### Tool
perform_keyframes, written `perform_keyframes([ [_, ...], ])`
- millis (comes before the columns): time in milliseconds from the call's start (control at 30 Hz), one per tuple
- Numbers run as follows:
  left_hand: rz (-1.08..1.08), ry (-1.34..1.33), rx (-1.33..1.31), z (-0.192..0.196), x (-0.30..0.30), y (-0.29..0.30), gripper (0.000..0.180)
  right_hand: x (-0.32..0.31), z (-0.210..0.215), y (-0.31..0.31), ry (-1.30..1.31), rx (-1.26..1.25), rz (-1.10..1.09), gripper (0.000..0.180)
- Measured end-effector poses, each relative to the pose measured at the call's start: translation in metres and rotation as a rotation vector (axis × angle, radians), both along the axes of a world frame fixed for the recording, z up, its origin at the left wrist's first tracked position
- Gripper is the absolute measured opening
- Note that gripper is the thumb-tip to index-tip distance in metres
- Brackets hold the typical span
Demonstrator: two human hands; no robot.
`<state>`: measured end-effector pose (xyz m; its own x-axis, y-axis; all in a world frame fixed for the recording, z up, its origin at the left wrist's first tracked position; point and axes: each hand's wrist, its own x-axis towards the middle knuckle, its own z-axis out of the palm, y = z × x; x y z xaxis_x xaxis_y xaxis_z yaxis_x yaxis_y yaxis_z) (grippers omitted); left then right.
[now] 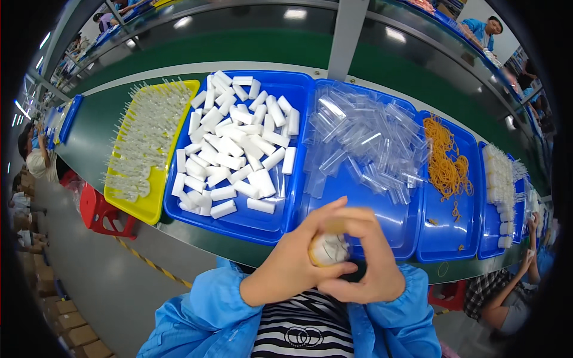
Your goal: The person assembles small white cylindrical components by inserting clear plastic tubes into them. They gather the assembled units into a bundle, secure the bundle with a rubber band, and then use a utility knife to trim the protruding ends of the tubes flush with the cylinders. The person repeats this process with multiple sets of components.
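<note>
In front of my chest, my left hand [285,260] wraps round a small bundle [329,249], whose white end with thin dark lines faces up. A yellowish edge shows round that end. My right hand [377,262] curls about the same bundle from the other side, its thumb low and its fingers arched over the top. Those upper fingers are smeared by motion, and whether a band lies between them I cannot make out. Just beyond my hands, a blue tray [382,230] holds a heap of clear plastic sleeves [364,134].
White blocks [239,140] fill a blue tray [248,225]. Left of it, a yellow tray [156,206] carries thin clear-stemmed pieces [149,131]. Rightward lie orange rubber bands [446,158] in a blue tray [450,238], then white bundles [500,179]. A red stool [98,209] stands at left; co-workers sit nearby.
</note>
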<state>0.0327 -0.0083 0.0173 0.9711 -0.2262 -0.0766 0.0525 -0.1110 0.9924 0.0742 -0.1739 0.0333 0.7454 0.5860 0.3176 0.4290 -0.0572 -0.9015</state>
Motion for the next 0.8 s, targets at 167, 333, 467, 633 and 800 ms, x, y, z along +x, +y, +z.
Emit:
perform_keyframes([
  [167, -0.072, 0.506, -0.625, 0.001, -0.003, 0.016, 0.082, 0.002, -0.015, -0.013, -0.335, -0.243, -0.043, 0.073],
  [333, 0.015, -0.072, -0.271, -0.009, -0.017, 0.027, 0.090, 0.002, -0.009, -0.024, -0.172, -0.157, -0.071, 0.078],
  [467, 0.034, -0.155, -0.206, -0.015, -0.020, 0.030, 0.075, 0.003, -0.009, -0.028, -0.150, -0.139, -0.037, 0.072],
  [633, 0.078, -0.277, -0.033, -0.023, -0.024, 0.030, 0.074, 0.005, -0.016, -0.021, -0.145, -0.104, -0.039, 0.071],
  [800, 0.082, -0.188, -0.112, -0.025, -0.021, 0.027, 0.078, -0.001, -0.038, -0.033, 0.076, -0.069, -0.004, 0.103],
])
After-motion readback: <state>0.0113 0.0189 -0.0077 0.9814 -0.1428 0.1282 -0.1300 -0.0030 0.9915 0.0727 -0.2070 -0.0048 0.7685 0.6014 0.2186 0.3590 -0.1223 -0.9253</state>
